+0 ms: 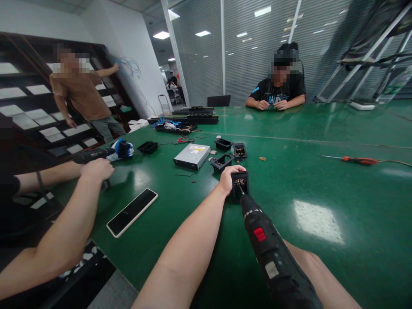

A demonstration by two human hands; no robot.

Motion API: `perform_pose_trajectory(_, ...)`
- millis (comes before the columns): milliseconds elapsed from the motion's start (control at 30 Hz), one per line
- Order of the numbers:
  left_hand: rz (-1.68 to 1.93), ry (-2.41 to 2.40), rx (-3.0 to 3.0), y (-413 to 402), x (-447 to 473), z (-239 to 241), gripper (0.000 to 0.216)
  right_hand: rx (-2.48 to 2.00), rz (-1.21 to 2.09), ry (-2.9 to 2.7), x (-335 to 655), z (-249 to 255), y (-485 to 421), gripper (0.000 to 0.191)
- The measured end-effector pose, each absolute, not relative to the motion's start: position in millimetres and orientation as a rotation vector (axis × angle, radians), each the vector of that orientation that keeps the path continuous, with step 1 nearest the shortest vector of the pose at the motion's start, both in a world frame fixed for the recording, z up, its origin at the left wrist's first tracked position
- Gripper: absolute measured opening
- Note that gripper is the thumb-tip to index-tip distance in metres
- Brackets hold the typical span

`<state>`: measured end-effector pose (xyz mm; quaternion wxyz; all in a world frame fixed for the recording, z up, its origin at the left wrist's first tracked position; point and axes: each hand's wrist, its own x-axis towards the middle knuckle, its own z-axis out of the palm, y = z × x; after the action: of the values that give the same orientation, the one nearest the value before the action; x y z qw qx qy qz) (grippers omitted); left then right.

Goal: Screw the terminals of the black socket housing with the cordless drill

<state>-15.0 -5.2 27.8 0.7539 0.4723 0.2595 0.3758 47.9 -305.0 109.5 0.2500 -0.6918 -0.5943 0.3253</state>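
Near the table's middle, my left hand (pixel 227 179) is closed around the left side of a small black plastic housing (pixel 246 189) with brass-coloured contacts inside. A black power drill (pixel 273 253) with a red switch reaches up from the lower right, its bit pointing into the housing among the contacts. My right hand (pixel 298 249) grips the drill from below, its fingers mostly hidden behind the tool. Just beyond my left hand lie similar black pieces: an open frame (pixel 222 163), a housing with brass contacts (pixel 240 151) and another black housing (pixel 223 143).
On the green table (pixel 354 206) are an optical drive (pixel 192 155), a phone (pixel 132 212), a screwdriver (pixel 360 160), a black tray (pixel 148 147) and a box of cables (pixel 175 126). At left a co-worker's arms (pixel 71 214) hold another drill (pixel 93 155). Two people are farther off.
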Motion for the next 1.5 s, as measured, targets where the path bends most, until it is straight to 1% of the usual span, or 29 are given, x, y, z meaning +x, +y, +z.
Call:
perform_pose_trajectory(133, 0.82, 0.561, 1.038, -3, -16, 26, 0.02, -1.905, 0.873, -1.64, 46, 110, -305, 0.021)
perform_pose_trajectory(267, 0.825, 0.561, 1.047, -1, -16, 23, 0.02, -1.906, 0.949, -1.687, 49, 111, -303, 0.022)
perform_pose_trajectory(400, 0.831, 0.573, 1.036, -1, -15, 22, 0.02, -1.871, 1.023, -1.718, 53, 108, -303, 0.013)
perform_pose_trajectory(533, 0.834, 0.579, 1.007, -2, -15, 22, 0.019, -1.888, 1.023, -1.722, 54, 105, -303, 0.013)
perform_pose_trajectory(700, 0.822, 0.557, 1.009, -1, -15, 22, 0.019, -1.85, 0.993, -1.712, 53, 103, -305, 0.008)
perform_pose_trajectory(867, 0.81, 0.549, 1.002, 0, -15, 20, 0.019, -1.849, 1.005, -1.67, 53, 104, -307, 0.012)
perform_pose_trajectory(967, 0.805, 0.529, 1.012, 2, -15, 18, 0.02, -1.871, 0.937, -1.639, 49, 106, -305, 0.004)
perform_pose_trajectory(1067, 0.803, 0.5, 1.045, 5, -15, 15, 0.023, -1.896, 0.793, -1.585, 43, 111, -301, 0.009)
perform_pose_trajectory(1233, 0.802, 0.492, 1.058, 6, -14, 13, 0.023, -1.892, 0.746, -1.588, 39, 117, -297, 0.011)
perform_pose_trajectory(1333, 0.807, 0.497, 1.059, 6, -14, 13, 0.024, -1.88, 0.786, -1.59, 43, 114, -300, 0.009)
perform_pose_trajectory(1400, 0.809, 0.495, 1.063, 6, -14, 13, 0.024, -1.863, 0.881, -1.624, 47, 111, -303, 0.002)
perform_pose_trajectory(1500, 0.801, 0.482, 1.059, 6, -14, 14, 0.024, -1.864, 1.014, -1.683, 51, 109, -305, 0.011)
